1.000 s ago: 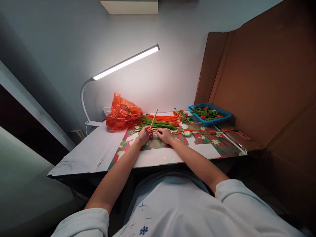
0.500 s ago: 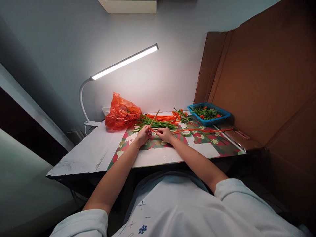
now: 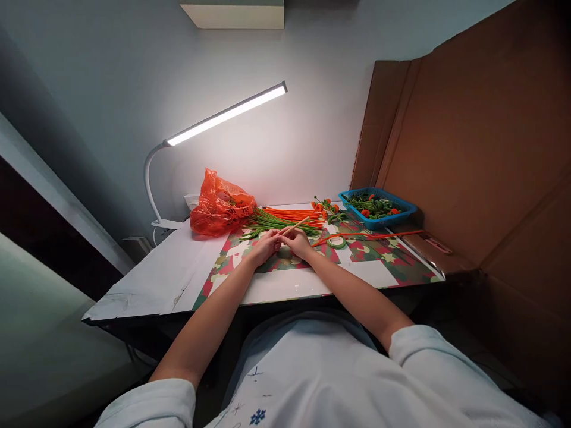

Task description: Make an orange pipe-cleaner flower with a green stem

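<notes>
My left hand (image 3: 264, 248) is closed around the lower end of a thin wooden stick (image 3: 298, 225), which slants up to the right. Fingertips of my right hand (image 3: 298, 244) meet those of the left and pinch an orange pipe cleaner (image 3: 379, 236) by its near end. From there the pipe cleaner trails rightward across the table, past a roll of green tape (image 3: 336, 242). Just where it meets the stick is hidden by my fingers. Behind my hands lie bundles of green pipe cleaners (image 3: 272, 221) and orange pipe cleaners (image 3: 297, 214).
An orange plastic bag (image 3: 218, 205) stands at the back left beneath a lit desk lamp (image 3: 227, 113). Small orange flowers with green stems (image 3: 325, 207) lie near a blue basket (image 3: 379, 224) of green and orange pieces. A tall cardboard panel (image 3: 482, 137) borders the right side.
My hands have come together. The stick has swung from steep to a low slant toward the right, and the trailing pipe cleaner has shifted slightly.
</notes>
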Motion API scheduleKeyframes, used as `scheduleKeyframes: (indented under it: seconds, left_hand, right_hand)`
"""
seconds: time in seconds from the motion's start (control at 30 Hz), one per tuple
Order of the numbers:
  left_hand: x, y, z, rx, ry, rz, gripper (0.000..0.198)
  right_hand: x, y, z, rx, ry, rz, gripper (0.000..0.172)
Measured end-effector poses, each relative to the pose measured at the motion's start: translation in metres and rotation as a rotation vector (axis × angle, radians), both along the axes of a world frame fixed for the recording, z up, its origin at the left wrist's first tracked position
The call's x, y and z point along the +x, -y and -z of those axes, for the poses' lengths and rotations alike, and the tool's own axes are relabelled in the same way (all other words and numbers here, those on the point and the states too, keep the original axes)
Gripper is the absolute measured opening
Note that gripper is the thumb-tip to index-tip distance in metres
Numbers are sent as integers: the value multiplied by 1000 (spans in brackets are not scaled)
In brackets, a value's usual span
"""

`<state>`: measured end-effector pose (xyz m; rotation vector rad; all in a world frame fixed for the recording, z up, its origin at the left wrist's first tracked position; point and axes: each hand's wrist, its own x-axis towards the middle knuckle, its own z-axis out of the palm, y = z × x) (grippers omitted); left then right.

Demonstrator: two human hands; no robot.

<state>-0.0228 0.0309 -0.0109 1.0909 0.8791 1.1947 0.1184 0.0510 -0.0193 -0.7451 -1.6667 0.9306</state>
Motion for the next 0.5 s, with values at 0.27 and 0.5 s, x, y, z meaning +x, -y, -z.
scheduleKeyframes:
  seconds: [0.27, 0.5]
  left_hand:
    - [-9, -5, 4, 75, -240, -35, 29]
    - [-12, -7, 8, 154, -339, -9, 31]
  right_hand:
    - [7, 2, -10, -128, -94, -85, 34]
    - [9, 6, -15, -184, -128, -105, 35]
